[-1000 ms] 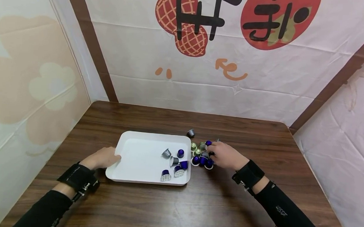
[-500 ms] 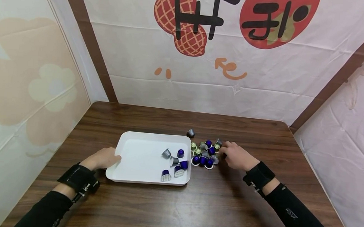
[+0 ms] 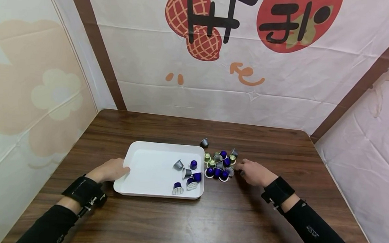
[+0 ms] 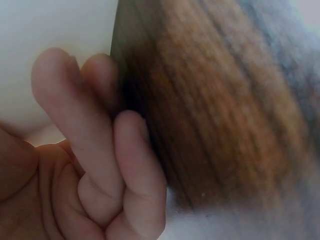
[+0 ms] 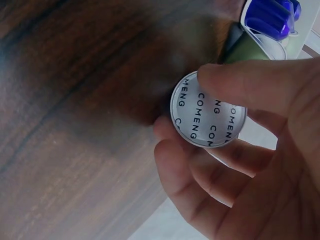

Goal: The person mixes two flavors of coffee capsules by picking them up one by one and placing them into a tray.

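your left hand (image 3: 109, 169) is clamped on the left end of the white tray (image 3: 153, 168), left of the middle in the head view, its thumb over the rim; in the left wrist view its fingers curl beside the tray's edge. your right hand (image 3: 255, 173), right of centre in the head view, pinches a lidded capsule (image 5: 209, 115) between thumb and fingers. its pale lid, printed "comeng", faces the right wrist camera near the middle of that view; you cannot tell the colour of its body. just left of that hand, beside the tray's right end, sits a cluster of capsules (image 3: 217, 173) in blue, green and grey. toward the right side of the tray are six capsules (image 3: 193, 165), four blue and two grey, some upright, some tipped. a lone grey capsule (image 3: 204, 143) lies just beyond the tray's upper right corner. beneath is a brown wood-grain table (image 3: 177, 222); a white printed cloth (image 3: 150, 97) fills the top of the frame.
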Motion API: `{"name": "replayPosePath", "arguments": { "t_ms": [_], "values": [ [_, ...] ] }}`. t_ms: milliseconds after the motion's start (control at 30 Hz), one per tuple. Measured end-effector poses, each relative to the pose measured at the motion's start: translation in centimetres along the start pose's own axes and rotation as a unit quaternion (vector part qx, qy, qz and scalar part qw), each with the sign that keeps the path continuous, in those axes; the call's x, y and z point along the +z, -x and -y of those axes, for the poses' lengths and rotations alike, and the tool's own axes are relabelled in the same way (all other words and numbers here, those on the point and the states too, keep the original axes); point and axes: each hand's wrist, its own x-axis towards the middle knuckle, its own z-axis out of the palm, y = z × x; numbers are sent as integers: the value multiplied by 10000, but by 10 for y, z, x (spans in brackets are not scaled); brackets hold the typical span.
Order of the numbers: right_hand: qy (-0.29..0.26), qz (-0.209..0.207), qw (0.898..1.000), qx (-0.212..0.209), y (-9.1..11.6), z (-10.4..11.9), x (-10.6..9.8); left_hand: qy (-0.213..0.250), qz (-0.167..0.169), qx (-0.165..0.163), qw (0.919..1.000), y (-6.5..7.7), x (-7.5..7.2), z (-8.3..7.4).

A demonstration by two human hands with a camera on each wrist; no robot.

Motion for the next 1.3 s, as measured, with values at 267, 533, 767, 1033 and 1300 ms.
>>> {"name": "replayPosePath", "arguments": {
  "t_ms": [267, 533, 767, 1033, 1300],
  "values": [
    [-74, -169, 9996, -212, 4, 5, 0, -77, 11, -89, 9999, -1, 0, -1],
    [-112, -358, 9979, -527, 6, 19, -12, -110, -18, -44, 9999, -1, 0, 0],
    [-143, -445, 9968, -644, 3, 35, -28, -89, -30, -53, 9999, 0, 0, -1],
    [-335, -523, 9945, -843, -12, 53, -40, -59, -45, -33, 10000, -1, 1, 1],
    [-403, -450, 9937, -948, -40, 72, -50, -64, -62, -25, 10000, 0, 1, 1]
  ]
}}
